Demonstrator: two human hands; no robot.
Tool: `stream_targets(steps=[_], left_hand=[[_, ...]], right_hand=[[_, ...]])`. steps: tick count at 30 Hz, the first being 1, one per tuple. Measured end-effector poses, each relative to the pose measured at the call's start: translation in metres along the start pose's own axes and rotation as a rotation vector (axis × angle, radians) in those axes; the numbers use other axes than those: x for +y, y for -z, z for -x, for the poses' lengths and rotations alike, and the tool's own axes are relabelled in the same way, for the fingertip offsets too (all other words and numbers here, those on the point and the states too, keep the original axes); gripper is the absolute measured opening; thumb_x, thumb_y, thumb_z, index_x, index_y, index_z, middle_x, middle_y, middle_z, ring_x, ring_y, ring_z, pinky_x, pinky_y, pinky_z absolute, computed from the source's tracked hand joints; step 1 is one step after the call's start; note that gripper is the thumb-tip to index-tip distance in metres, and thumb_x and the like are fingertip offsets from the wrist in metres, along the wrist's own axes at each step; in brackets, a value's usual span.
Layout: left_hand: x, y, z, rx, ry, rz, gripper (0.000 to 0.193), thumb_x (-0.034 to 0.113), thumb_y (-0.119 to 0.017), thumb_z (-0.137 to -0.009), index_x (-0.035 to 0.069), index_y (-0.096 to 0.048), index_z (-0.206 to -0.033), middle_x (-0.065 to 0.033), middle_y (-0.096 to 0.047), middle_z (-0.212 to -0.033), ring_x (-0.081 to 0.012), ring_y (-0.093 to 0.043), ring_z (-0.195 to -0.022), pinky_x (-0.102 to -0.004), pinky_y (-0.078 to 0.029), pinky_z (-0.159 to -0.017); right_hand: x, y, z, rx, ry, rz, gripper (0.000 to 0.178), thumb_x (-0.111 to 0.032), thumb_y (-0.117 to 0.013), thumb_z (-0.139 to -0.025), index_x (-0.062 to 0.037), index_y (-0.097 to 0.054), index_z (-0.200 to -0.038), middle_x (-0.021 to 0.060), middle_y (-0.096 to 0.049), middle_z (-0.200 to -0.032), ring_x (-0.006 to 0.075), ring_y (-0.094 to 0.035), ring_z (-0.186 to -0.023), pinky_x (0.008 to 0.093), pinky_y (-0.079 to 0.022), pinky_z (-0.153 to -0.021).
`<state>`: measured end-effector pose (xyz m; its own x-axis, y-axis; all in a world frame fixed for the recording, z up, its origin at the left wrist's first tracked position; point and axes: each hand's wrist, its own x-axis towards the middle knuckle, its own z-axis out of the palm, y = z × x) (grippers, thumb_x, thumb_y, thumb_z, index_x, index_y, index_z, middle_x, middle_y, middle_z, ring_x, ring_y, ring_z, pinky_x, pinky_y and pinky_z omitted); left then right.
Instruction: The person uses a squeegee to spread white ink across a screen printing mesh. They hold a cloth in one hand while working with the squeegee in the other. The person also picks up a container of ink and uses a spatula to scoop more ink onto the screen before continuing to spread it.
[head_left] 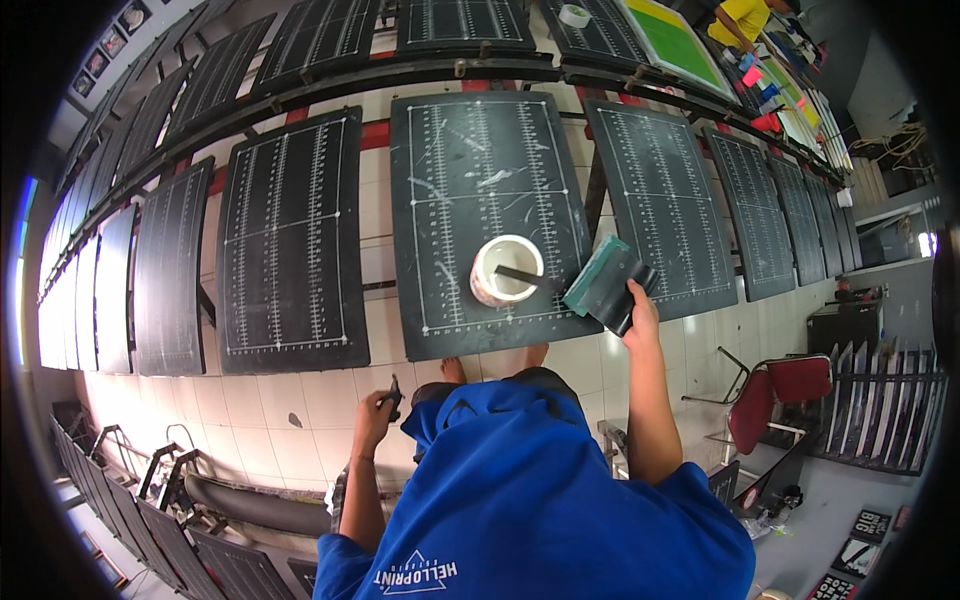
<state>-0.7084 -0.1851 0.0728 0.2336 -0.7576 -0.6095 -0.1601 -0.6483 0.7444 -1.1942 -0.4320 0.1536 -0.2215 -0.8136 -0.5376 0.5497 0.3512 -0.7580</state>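
My right hand [642, 316] grips a wide squeegee [618, 290] with a black holder and a teal blade edge. It is held tilted over the right front corner of a black platen [480, 205] marked with white scales. On that platen, left of the squeegee, stands a white tub [507, 255] with a dark flat handle [520, 274] leaning out over its rim. Lower down, left of my body, my left hand [372, 412] is closed around a small dark object [395, 396] whose kind I cannot make out.
More scaled platens [285, 240] line both sides of a long rack, with another row behind it. A roll of tape [574, 16] and a green-yellow panel [680, 45] lie far right. A person in yellow [738, 22] works there. A red chair [765, 405] stands at right.
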Motion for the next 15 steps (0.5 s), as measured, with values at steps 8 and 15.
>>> stream_targets(steps=[8, 15], left_hand=[[0.038, -0.017, 0.052, 0.2, -0.025, 0.134, 0.025, 0.005, -0.053, -0.096, -0.007, -0.065, -0.114, -0.0105, -0.071, -0.096, -0.016, -0.07, -0.084, -0.0284, -0.056, -0.078], [0.048, -0.098, 0.087, 0.415, -0.042, 0.396, 0.025, 0.007, -0.05, -0.098, -0.007, -0.063, -0.115, -0.0112, -0.07, -0.098, -0.0169, -0.069, -0.085, -0.03, -0.057, -0.079]], right_hand=[[-0.007, -0.03, -0.08, -0.271, -0.061, 0.451, 0.041, -0.033, -0.07, -0.091, 0.0026, -0.065, -0.112, 0.0089, -0.07, -0.101, 0.0164, -0.067, -0.088, 0.0313, -0.053, -0.08], [0.001, -0.035, -0.081, -0.326, 0.33, 1.268, 0.057, -0.05, -0.062, -0.093, 0.0058, -0.064, -0.105, 0.0249, -0.07, -0.094, 0.0377, -0.069, -0.089, 0.0426, -0.051, -0.078]])
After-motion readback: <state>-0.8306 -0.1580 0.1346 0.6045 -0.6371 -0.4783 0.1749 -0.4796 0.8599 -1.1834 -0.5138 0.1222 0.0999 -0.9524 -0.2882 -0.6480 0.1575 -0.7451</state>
